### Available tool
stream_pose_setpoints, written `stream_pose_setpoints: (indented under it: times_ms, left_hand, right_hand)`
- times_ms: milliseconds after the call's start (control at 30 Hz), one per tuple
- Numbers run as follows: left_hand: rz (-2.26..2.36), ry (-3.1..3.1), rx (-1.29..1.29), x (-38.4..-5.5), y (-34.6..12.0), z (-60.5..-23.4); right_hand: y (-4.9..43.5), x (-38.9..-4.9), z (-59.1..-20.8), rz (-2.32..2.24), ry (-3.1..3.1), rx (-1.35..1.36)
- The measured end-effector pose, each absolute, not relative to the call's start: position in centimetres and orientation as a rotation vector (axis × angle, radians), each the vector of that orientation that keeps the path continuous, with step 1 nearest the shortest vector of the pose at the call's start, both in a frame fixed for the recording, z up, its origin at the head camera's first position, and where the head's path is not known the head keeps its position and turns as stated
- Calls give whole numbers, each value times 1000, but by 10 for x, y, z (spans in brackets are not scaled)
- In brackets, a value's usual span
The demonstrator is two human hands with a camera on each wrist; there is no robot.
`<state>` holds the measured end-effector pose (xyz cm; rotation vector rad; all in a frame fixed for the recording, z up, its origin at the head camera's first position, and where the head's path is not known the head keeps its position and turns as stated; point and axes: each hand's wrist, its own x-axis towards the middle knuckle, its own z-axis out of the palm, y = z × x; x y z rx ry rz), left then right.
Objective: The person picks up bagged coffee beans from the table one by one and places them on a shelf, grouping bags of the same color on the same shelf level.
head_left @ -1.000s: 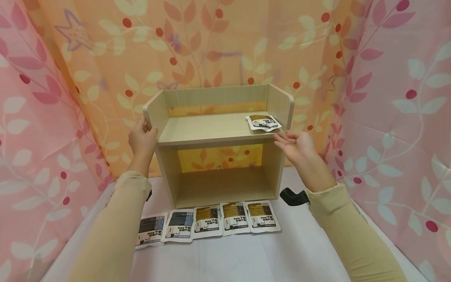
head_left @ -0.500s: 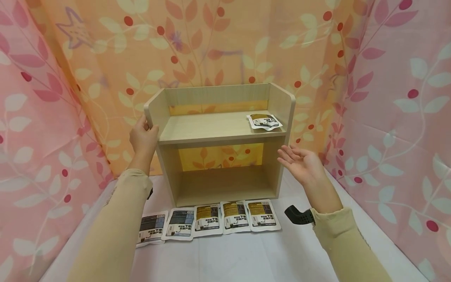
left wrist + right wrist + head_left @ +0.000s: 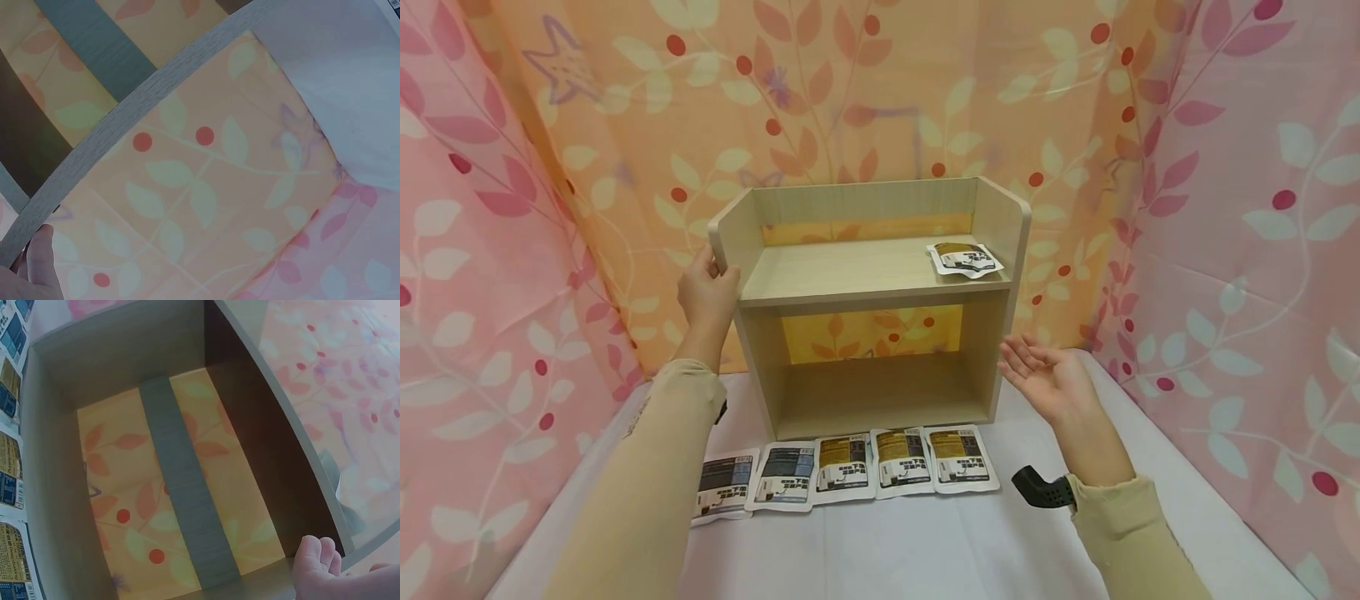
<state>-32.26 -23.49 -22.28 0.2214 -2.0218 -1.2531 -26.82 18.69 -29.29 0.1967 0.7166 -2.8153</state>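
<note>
A small light-wood shelf (image 3: 865, 296) with two levels stands at the middle of the head view. My left hand (image 3: 709, 292) holds the front edge of its left side panel; in the left wrist view the fingers (image 3: 41, 259) are at the panel's lower end. On the upper level, near the right panel, lies a white-edged pouch (image 3: 964, 260) with a gold and white label. My right hand (image 3: 1051, 383) is palm up with relaxed fingers, beside the shelf's right side, and holds nothing. The shelf's lower level shows bare wood.
Several flat pouches lie in a row before the shelf: two with dark blue labels, including one pouch (image 3: 780, 477) second from left, and gold ones such as the rightmost pouch (image 3: 961, 460). White cloth (image 3: 880, 550) covers the table. Patterned curtains (image 3: 880, 92) enclose three sides.
My right hand has drawn away from the pouch on the upper level, moving down and slightly right. The left hand keeps its hold, and the pouch stays put.
</note>
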Motion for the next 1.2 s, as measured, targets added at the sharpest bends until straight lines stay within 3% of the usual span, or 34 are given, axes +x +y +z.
stream_pose_setpoints:
  times_ms: [1200]
  left_hand:
    - [-1265, -2038, 235, -321, -234, -223]
  right_hand:
    - [192, -257, -338, -2745, 854, 284]
